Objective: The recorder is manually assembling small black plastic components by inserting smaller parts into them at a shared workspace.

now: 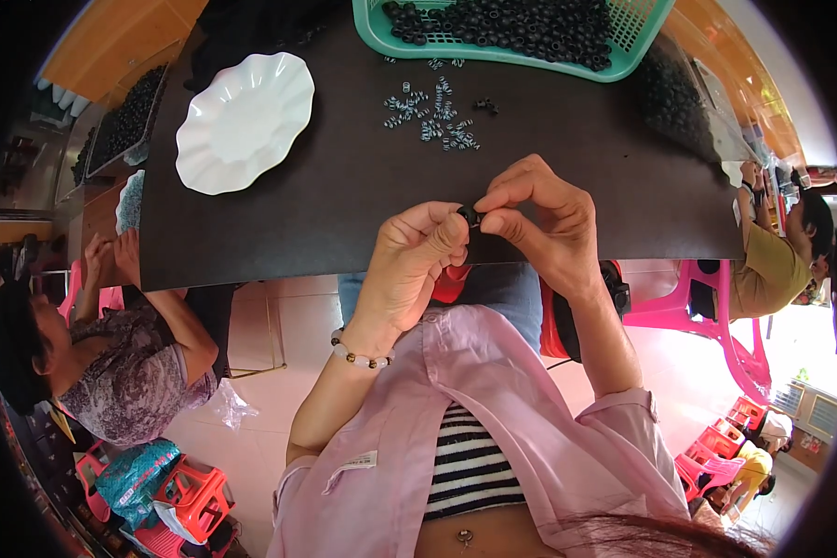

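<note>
Here's the left hand (425, 244), thumb and fingertip pinched tight on a small black piece (466, 215), just over the near edge of the table (344, 167). And the right hand (551, 228) comes in from the right, thumb and forefinger narrowed at that piece's right side; whether it grips the piece or something tinier there, I can't tell from here. A beaded bracelet (361, 359) circles the left wrist, and below the hands there's an open pink shirt (367, 446) over a striped top (470, 460).

Straight out beyond the fingers, a loose scatter of little metal springs (433, 123), with a few black bits (485, 106) just to their right. Farther still, at the far side, a green basket (374, 42) holding a heap of black pieces (530, 28). Over to the left, a white plate (245, 126) with a wavy rim, well apart from the springs.

Wider now: a clear container of dark pieces (676, 93) at the far right, another tub of them (132, 113) at the far left. A person in a patterned shirt (126, 391) sits on the left, both hands raised; on the right, someone in an olive top (764, 274), beside a bright pink stool (688, 302).
</note>
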Tool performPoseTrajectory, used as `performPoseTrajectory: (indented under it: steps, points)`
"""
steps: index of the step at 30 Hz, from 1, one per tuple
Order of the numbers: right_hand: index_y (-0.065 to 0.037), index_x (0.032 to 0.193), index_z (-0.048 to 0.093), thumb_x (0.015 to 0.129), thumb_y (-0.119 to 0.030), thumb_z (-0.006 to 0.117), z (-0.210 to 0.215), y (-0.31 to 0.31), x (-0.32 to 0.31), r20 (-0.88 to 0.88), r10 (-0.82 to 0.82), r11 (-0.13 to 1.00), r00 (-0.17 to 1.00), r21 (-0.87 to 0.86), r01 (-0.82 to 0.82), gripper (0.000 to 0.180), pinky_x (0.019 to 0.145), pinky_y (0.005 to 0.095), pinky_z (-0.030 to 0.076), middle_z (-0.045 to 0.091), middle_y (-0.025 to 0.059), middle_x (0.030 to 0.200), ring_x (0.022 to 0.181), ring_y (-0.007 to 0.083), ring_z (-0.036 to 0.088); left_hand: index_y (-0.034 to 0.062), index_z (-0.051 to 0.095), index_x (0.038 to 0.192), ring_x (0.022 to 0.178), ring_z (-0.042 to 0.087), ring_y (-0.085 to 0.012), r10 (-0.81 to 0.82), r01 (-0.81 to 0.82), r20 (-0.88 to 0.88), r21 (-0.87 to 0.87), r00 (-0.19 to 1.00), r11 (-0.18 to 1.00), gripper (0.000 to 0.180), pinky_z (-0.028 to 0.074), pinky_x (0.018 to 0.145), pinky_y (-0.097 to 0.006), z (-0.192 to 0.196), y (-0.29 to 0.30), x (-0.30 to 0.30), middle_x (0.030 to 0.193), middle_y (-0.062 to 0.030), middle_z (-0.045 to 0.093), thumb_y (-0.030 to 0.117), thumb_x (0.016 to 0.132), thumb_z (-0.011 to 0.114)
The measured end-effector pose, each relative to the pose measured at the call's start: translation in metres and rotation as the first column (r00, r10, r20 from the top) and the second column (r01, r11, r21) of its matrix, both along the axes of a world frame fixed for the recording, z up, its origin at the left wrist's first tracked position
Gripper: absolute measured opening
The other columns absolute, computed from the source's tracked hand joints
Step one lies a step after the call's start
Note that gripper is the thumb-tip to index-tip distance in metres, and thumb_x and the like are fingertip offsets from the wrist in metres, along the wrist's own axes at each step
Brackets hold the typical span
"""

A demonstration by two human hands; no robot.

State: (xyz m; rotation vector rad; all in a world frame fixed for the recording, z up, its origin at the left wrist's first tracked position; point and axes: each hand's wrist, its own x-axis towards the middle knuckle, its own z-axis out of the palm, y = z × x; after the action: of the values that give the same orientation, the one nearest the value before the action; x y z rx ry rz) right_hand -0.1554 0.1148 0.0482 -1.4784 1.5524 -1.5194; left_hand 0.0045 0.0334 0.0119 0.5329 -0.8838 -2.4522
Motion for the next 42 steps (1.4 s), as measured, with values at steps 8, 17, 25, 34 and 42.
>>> performPoseTrajectory:
  steps: [8, 17, 25, 34, 42]
  points:
    - [-0.001, 0.109, 0.068, 0.085, -0.033, 0.067, 0.002, -0.003, -0.006, 0.163, 0.289, 0.955, 0.943, 0.022, -0.296, 0.040, 0.084, 0.0289, 0.041, 0.064, 0.0100, 0.107, 0.095, 0.0163, 0.049, 0.0012, 0.067, 0.096, 0.064, 0.053, -0.0068, -0.063, 0.061, -0.048, -0.043, 0.997, 0.997, 0.024, 0.043, 0.059, -0.019, 0.004, -0.002, 0.005, 0.074, -0.0004, 0.061, 0.021, 0.084, 0.072]
    - [-0.001, 0.100, 0.071, 0.085, -0.042, 0.064, -0.019, 0.015, 0.013, 0.107, 0.267, 0.961, 0.958, -0.100, -0.257, 0.044, 0.085, 0.0339, 0.040, 0.070, 0.0124, 0.100, 0.091, 0.0189, 0.050, 0.0021, 0.070, 0.089, 0.064, 0.056, -0.0080, -0.050, 0.048, -0.028, -0.042, 0.998, 0.998, 0.022, 0.046, 0.059, -0.021, -0.005, 0.021, 0.016, 0.075, -0.0042, 0.066, 0.023, 0.082, 0.073]
    - [-0.001, 0.097, 0.071, 0.085, -0.040, 0.064, -0.024, 0.029, 0.021, 0.034, 0.197, 0.970, 0.980, -0.155, -0.190, 0.042, 0.084, 0.0333, 0.040, 0.070, 0.0114, 0.096, 0.087, 0.0189, 0.050, 0.0032, 0.070, 0.085, 0.065, 0.056, -0.0087, -0.062, 0.062, -0.004, -0.069, 0.998, 0.996, 0.024, 0.044, 0.058, -0.021, -0.001, 0.035, 0.023, 0.077, -0.0055, 0.067, 0.027, 0.083, 0.072]
    - [-0.001, 0.095, 0.071, 0.086, -0.042, 0.063, -0.020, 0.036, 0.023, 0.027, 0.191, 0.969, 0.981, -0.166, -0.184, 0.042, 0.083, 0.0332, 0.039, 0.070, 0.0104, 0.090, 0.086, 0.0194, 0.049, 0.0018, 0.071, 0.088, 0.064, 0.054, -0.0079, 0.027, -0.026, 0.007, -0.159, 1.000, 0.987, 0.023, 0.044, 0.058, -0.021, 0.010, 0.047, 0.020, 0.076, -0.0054, 0.067, 0.024, 0.084, 0.071]
    - [-0.002, 0.094, 0.069, 0.089, -0.036, 0.062, -0.014, 0.036, 0.018, -0.069, 0.066, 0.986, 0.995, -0.147, -0.076, 0.035, 0.082, 0.0326, 0.039, 0.070, 0.0080, 0.088, 0.086, 0.0194, 0.049, 0.0005, 0.071, 0.088, 0.063, 0.055, -0.0072, 0.081, -0.076, 0.012, -0.215, 0.997, 0.974, 0.016, 0.044, 0.057, -0.020, 0.013, 0.047, 0.005, 0.075, -0.0046, 0.066, 0.016, 0.084, 0.071]
